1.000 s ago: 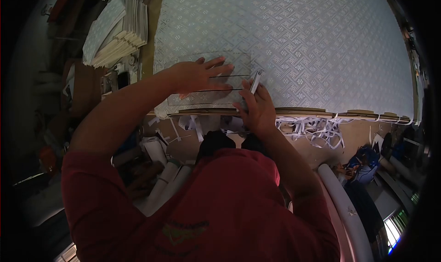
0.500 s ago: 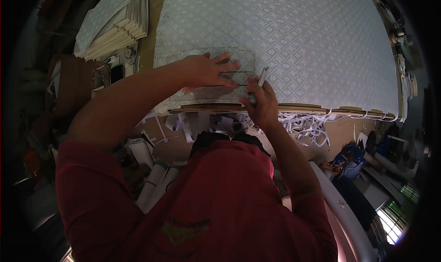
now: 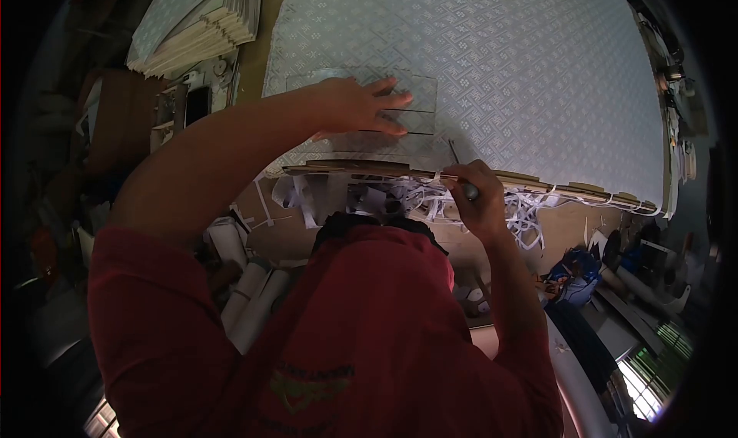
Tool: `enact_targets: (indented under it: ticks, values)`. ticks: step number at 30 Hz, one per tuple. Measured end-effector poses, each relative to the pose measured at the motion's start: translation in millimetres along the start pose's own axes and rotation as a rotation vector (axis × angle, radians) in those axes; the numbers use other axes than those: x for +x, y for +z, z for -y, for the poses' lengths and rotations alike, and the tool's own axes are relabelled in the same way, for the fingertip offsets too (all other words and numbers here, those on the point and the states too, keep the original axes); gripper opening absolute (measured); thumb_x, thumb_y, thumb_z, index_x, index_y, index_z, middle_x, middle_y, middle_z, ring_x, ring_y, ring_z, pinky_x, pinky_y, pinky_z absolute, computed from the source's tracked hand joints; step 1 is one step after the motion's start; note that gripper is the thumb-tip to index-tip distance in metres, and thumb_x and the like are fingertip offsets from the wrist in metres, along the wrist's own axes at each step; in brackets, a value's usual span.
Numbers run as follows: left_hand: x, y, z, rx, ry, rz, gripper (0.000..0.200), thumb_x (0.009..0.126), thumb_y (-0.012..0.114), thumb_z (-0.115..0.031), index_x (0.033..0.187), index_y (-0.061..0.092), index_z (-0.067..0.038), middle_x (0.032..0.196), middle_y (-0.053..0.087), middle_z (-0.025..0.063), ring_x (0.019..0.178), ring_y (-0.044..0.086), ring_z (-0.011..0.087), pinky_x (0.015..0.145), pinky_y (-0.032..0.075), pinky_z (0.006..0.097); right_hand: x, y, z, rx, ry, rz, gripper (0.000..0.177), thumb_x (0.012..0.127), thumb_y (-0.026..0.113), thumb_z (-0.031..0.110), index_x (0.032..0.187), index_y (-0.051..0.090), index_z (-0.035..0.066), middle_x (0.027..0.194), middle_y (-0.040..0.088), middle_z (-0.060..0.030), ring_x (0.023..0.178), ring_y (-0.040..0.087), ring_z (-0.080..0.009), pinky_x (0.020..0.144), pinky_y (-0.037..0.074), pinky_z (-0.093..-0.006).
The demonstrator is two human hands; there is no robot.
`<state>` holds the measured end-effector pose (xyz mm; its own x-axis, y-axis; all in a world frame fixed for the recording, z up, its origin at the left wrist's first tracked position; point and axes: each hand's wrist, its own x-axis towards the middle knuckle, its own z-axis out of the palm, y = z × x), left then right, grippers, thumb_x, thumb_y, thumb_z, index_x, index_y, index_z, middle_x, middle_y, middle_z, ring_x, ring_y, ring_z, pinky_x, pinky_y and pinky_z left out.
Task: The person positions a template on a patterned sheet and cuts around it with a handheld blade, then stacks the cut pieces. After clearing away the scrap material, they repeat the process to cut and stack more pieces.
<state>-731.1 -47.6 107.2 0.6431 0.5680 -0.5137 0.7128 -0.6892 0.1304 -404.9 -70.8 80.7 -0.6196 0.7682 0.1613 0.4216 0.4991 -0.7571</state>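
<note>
My left hand (image 3: 354, 106) lies flat with its fingers spread on a clear rectangular template (image 3: 424, 92) marked with dark lines. The template rests near the front edge of a pale sheet (image 3: 523, 77) with a woven-looking lattice and flower pattern. At the edge of the table, my right hand (image 3: 483, 200) is closed around a knife (image 3: 453, 154). Its thin blade points away from me, over the sheet just right of the template. The butt of the handle shows in the fist; the rest of the grip is hidden by my fingers.
Stacked patterned sheets (image 3: 204, 27) stand at the back left, with a dark phone-like object (image 3: 197, 106) nearby. White strip offcuts (image 3: 526, 219) hang in a tangle below the front edge. Pale rolls (image 3: 250, 296) lean at lower left; a blue bag (image 3: 576, 273) sits at lower right.
My right hand has moved right and toward me, from beside the template to the table edge, still holding the knife. My left hand stays spread on the template; the view has shifted slightly.
</note>
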Motion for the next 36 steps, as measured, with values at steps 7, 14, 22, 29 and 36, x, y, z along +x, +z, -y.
enact_targets:
  ticks: [7, 14, 22, 29, 36]
  values:
    - [2, 7, 2, -0.023, 0.000, -0.043, 0.118, 0.061, 0.080, 0.014, 0.155, 0.039, -0.044, 0.175, 0.003, -0.0021, 0.161, 0.007, 0.0316, 0.116, 0.046, 0.0585, 8, -14, -11, 0.278, 0.152, 0.113, 0.017, 0.090, 0.074, 0.000, 0.107, 0.070, 0.003, 0.086, 0.073, -0.0127, 0.074, 0.072, -0.0236, 0.067, 0.055, -0.0328]
    - [2, 5, -2, -0.006, -0.038, -0.070, 0.114, 0.064, 0.076, 0.016, 0.151, 0.042, -0.048, 0.175, 0.004, -0.0056, 0.161, 0.011, 0.0302, 0.116, 0.048, 0.0542, 40, -30, -15, 0.141, 0.017, 0.275, 0.014, 0.090, 0.076, 0.004, 0.102, 0.070, 0.003, 0.085, 0.075, -0.0112, 0.075, 0.074, -0.0231, 0.068, 0.056, -0.0331]
    - [4, -8, -7, -0.062, -0.107, 0.060, 0.122, 0.056, 0.084, 0.012, 0.152, 0.040, -0.048, 0.175, 0.002, -0.0061, 0.161, 0.009, 0.0290, 0.119, 0.046, 0.0529, 67, -39, -13, 0.133, 0.023, 0.398, 0.012, 0.087, 0.078, 0.003, 0.097, 0.071, 0.003, 0.084, 0.075, -0.0111, 0.074, 0.074, -0.0233, 0.067, 0.055, -0.0337]
    - [6, 1, -4, 0.022, -0.065, -0.013, 0.117, 0.060, 0.082, 0.011, 0.152, 0.039, -0.047, 0.175, 0.005, -0.0045, 0.161, 0.012, 0.0301, 0.118, 0.047, 0.0549, 72, -35, -22, 0.155, -0.056, 0.460, 0.011, 0.087, 0.075, 0.001, 0.096, 0.071, 0.004, 0.083, 0.075, -0.0101, 0.076, 0.074, -0.0232, 0.068, 0.054, -0.0329]
    - [4, -3, -4, -0.001, -0.049, 0.002, 0.114, 0.062, 0.080, 0.012, 0.152, 0.039, -0.047, 0.175, 0.006, -0.0047, 0.161, 0.012, 0.0296, 0.117, 0.047, 0.0549, 72, -33, -20, 0.143, -0.095, 0.461, 0.012, 0.086, 0.074, 0.000, 0.096, 0.070, 0.004, 0.087, 0.075, -0.0100, 0.078, 0.074, -0.0255, 0.070, 0.055, -0.0342]
